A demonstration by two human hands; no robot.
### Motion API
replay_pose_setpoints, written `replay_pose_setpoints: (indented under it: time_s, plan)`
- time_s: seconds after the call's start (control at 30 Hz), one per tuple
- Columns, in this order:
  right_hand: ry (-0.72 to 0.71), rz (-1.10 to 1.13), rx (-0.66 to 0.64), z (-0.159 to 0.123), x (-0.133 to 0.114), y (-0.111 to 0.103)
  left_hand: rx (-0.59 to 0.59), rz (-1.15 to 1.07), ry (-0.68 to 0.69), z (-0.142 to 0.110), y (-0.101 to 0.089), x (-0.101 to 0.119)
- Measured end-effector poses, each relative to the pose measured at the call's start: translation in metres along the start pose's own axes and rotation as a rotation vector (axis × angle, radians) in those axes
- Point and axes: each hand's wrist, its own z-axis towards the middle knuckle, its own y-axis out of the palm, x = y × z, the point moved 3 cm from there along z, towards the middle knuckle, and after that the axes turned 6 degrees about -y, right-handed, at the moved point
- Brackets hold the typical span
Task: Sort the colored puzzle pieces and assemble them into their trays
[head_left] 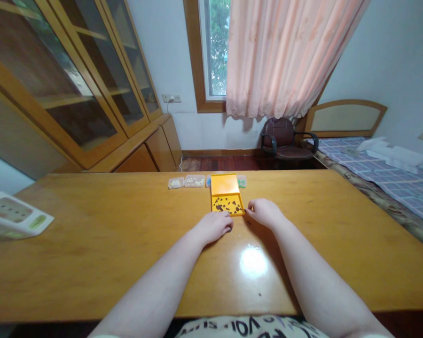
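Note:
A yellow box stands open on the table, its lid tilted up at the back. Small dark brown pieces lie scattered in its shallow tray. My left hand rests at the tray's front edge, fingers curled; whatever is under the fingertips is too small to name. Beside the tray's front right corner, my right hand is closed in a pinch, with a small dark piece at its fingertips. A loose dark piece lies on the table just below that hand.
Clear plastic boxes stand behind: one with white pieces, another with pale contents, one with green pieces. A white container is at the left of the wooden table. One dark speck lies near the front edge.

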Motion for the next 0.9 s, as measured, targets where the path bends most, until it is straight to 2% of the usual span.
replay_pose_setpoints:
  time_s: [0.17, 0.47, 0.57, 0.7, 0.9]
  plan:
    - [-0.065, 0.012, -0.174, -0.004, -0.004, 0.006, -0.010, -0.012, -0.034, 0.001, 0.002, -0.002]
    - [-0.112, -0.083, -0.156, -0.003, -0.014, 0.010, 0.046, 0.009, -0.057, 0.002, 0.003, -0.005]
    - [-0.104, -0.074, -0.124, -0.005, -0.015, 0.005, 0.148, -0.003, -0.101, 0.002, 0.001, -0.009]
    - [-0.068, -0.062, -0.079, -0.007, -0.013, -0.005, 0.315, -0.028, -0.245, 0.003, -0.002, -0.020]
    - [-0.020, -0.054, -0.133, -0.007, -0.006, -0.006, 0.388, -0.042, -0.354, 0.001, 0.001, -0.034]
